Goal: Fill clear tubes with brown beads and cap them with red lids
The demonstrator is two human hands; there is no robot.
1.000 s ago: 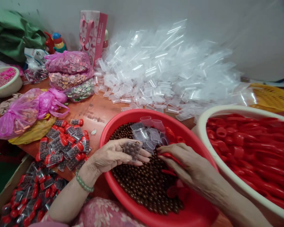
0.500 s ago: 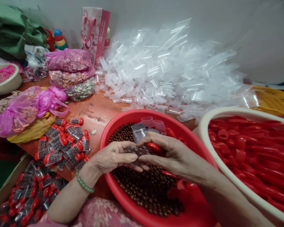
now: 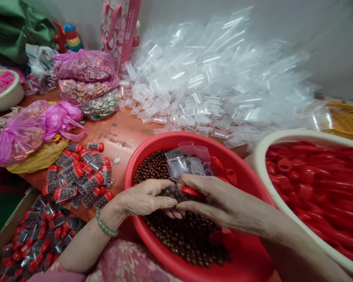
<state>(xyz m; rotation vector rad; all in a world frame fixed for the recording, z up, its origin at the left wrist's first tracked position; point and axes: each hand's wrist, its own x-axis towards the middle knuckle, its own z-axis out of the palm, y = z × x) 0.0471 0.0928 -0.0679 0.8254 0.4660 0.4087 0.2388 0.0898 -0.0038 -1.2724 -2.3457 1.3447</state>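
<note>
Both hands meet over a red basin [image 3: 131, 160] that holds dark brown beads [image 3: 191, 243], clear plastic containers [image 3: 179, 162] and red caps [image 3: 231, 176]. My left hand [image 3: 148, 197], with a green bead bracelet at the wrist, is closed on the bottom of a clear container full of brown beads [image 3: 170, 192]. At its other end my right hand [image 3: 206, 194] is closed round a red cap [image 3: 191, 192]. The cap sits at the container's mouth; how firmly it is seated is hidden by the fingers.
Filled, red-capped containers [image 3: 82, 172] lie left of the basin, with more in a box [image 3: 32, 239] below. A heap of clear containers [image 3: 208, 86] stands behind. To the right is a white tub [image 3: 260, 156] of red parts. Pink bags [image 3: 85, 70] sit back left.
The view has shifted slightly. My right hand's fingers have closed in further over the red cap and container, while my left hand keeps its grip.
</note>
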